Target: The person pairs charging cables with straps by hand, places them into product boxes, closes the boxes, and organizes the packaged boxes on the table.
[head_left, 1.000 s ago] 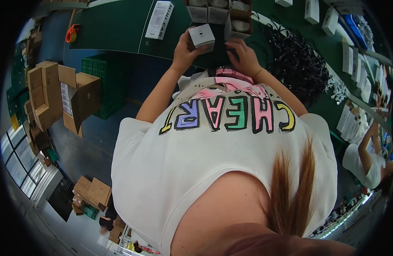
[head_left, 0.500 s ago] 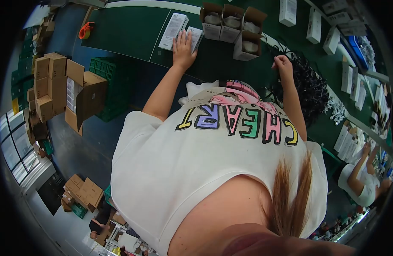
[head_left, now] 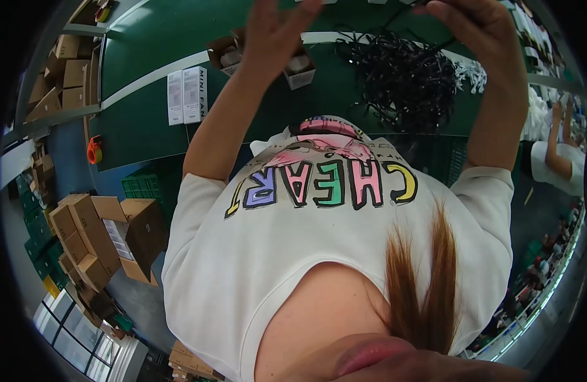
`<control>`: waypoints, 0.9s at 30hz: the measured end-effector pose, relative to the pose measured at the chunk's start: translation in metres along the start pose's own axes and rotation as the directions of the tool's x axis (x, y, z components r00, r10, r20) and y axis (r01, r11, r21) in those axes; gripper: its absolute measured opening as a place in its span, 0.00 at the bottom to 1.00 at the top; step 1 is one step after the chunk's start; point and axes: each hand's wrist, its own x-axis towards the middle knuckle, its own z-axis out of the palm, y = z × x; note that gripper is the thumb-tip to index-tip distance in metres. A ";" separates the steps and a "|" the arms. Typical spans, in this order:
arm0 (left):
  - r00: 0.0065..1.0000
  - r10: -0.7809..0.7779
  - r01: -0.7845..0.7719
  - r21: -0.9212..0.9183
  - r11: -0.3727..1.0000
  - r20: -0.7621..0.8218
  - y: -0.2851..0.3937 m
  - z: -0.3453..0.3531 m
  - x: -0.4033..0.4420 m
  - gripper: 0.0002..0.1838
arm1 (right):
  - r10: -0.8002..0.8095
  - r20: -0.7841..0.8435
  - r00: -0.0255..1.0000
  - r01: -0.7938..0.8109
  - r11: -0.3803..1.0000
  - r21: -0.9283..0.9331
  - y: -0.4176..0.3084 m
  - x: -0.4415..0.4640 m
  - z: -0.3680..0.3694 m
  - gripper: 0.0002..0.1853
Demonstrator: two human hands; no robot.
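My left hand (head_left: 277, 32) is raised over the open small boxes (head_left: 300, 77), its fingers spread and partly cut off by the top edge. I see nothing in it. My right hand (head_left: 481, 28) is up at the top right, thumb and fingers pinched on a thin black cord (head_left: 443, 46). Below and left of it lies a tangled heap of black cords (head_left: 405, 83). Two closed white boxes (head_left: 193, 95), one marked MINI FAN, lie side by side on the green table (head_left: 143, 130), left of my left forearm.
An orange tape dispenser (head_left: 94, 150) sits at the table's left edge. White cords or strips (head_left: 472, 76) lie beside the black heap. A green crate (head_left: 140, 186) and an open carton (head_left: 137, 232) stand at left. Another person (head_left: 558, 162) works at far right.
My left hand has left the white boxes and risen forward and right. My right hand has moved up and right from beside the heap, with a cord in it. The camera view has shifted.
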 end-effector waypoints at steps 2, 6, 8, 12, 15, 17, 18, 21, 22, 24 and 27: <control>0.846 0.088 0.151 -0.396 0.906 0.525 0.063 0.041 0.019 0.42 | -0.059 -0.090 0.994 0.065 0.996 0.067 -0.012 -0.004 -0.017 0.12; 0.855 0.076 0.131 -0.355 0.926 0.513 0.096 0.062 0.025 0.45 | -0.202 -0.345 0.916 0.289 0.931 0.222 -0.034 -0.009 -0.052 0.10; 0.785 -0.047 0.230 -0.221 0.948 0.618 0.117 0.062 0.023 0.45 | -0.249 -0.370 0.895 0.323 0.934 0.155 -0.028 -0.026 -0.071 0.09; 0.632 0.601 -0.656 -0.074 0.751 0.490 0.159 -0.015 0.042 0.08 | -0.294 -0.372 0.880 0.342 0.937 0.068 -0.023 -0.051 -0.095 0.08; 0.656 0.587 -0.611 -0.124 0.782 0.474 0.166 0.026 0.043 0.09 | -0.243 -0.274 0.931 0.280 0.954 0.104 -0.008 -0.075 -0.096 0.07; 0.644 0.596 -0.610 -0.149 0.779 0.479 0.170 0.043 0.049 0.09 | -0.145 -0.170 0.975 0.167 0.978 0.123 0.015 -0.084 -0.080 0.06; 0.639 0.600 -0.612 -0.155 0.776 0.481 0.161 0.039 0.056 0.10 | -0.140 -0.170 0.975 0.162 0.980 0.120 0.007 -0.079 -0.068 0.06; 0.644 0.588 -0.619 -0.119 0.777 0.489 0.153 0.011 0.062 0.10 | 0.102 -0.006 0.995 -0.096 0.952 0.290 -0.018 -0.067 -0.043 0.06; 0.656 0.575 -0.619 -0.087 0.780 0.488 0.150 -0.014 0.060 0.11 | 0.112 0.029 0.993 -0.116 0.947 0.301 -0.012 -0.062 -0.042 0.06; 0.683 0.541 -0.611 -0.021 0.791 0.490 0.169 -0.008 0.048 0.11 | 0.137 0.100 0.985 -0.163 0.931 0.326 0.005 -0.059 -0.029 0.05; 0.681 0.518 -0.616 0.022 0.788 0.517 0.185 -0.024 0.037 0.12 | 0.179 0.144 0.973 -0.220 0.911 0.348 0.020 -0.061 -0.030 0.05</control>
